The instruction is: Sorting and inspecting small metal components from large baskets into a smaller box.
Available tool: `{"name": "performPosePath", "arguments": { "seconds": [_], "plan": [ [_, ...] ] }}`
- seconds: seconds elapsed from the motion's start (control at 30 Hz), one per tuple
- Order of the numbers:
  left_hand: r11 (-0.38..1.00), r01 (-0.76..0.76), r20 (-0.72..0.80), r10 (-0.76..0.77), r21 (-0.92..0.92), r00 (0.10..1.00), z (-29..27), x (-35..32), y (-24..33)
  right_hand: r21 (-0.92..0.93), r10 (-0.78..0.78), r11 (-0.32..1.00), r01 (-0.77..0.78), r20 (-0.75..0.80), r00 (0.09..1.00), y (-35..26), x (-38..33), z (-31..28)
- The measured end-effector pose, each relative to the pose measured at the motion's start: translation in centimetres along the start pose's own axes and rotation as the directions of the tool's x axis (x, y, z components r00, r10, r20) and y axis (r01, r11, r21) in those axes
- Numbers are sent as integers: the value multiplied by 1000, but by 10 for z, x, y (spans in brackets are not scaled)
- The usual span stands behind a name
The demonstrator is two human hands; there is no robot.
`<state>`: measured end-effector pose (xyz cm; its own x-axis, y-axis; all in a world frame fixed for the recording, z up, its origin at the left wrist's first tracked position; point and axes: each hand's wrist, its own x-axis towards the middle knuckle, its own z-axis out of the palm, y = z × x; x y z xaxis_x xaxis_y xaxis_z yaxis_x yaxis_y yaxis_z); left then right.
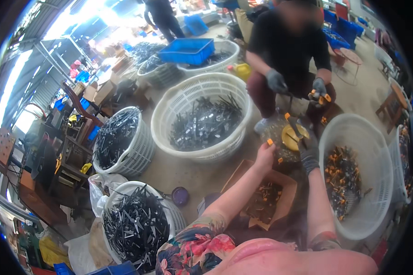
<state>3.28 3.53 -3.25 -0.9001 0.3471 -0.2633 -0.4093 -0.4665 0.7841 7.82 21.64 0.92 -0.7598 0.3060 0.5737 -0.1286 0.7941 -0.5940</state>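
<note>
My left hand [264,158], bare, pinches a small orange piece [270,142] near the left side of a low work block. Across from it, my right hand [309,155] in a grey glove is closed on a dark metal blade with an orange end [293,124], which slants up and leftward. Beneath the blade lies a round yellow disc [289,140] on the block. A cardboard box [287,195] holding small brownish and orange parts stands below my forearms. Right of my gloved hand is a white basket [380,169] of dark, orange-ended pieces [342,176].
Facing me sits a co-worker in dark clothes [289,46], gloved hands holding orange parts [321,97]. White baskets [158,137] of dark metal pieces stand to the left, a blue crate [188,51] behind. A purple lid [180,196] lies on the floor.
</note>
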Motion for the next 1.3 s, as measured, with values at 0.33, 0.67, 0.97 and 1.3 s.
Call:
{"name": "performPosePath", "arguments": {
  "seconds": [0.33, 0.67, 0.97, 1.3],
  "plan": [
    [998, -16, 24, 18, -62, 1000, 1, 17, 10, -33, 162, 986, -161, 54, 985, 9, 19, -6],
    [999, 47, 39, -47, -10, 998, 3, 18, -3, 39, 162, 985, -167, 121, 979, 26, 6, 1],
    [998, 56, 100, -53, -34, 994, 6, 18, -3, 392, 251, 845, -363, 309, 917, 15, 1, -3],
    [998, 55, 60, -52, -40, 997, 9, 18, -2, 214, 249, 923, -321, 307, 919, 8, -3, -7]
  ]
}}
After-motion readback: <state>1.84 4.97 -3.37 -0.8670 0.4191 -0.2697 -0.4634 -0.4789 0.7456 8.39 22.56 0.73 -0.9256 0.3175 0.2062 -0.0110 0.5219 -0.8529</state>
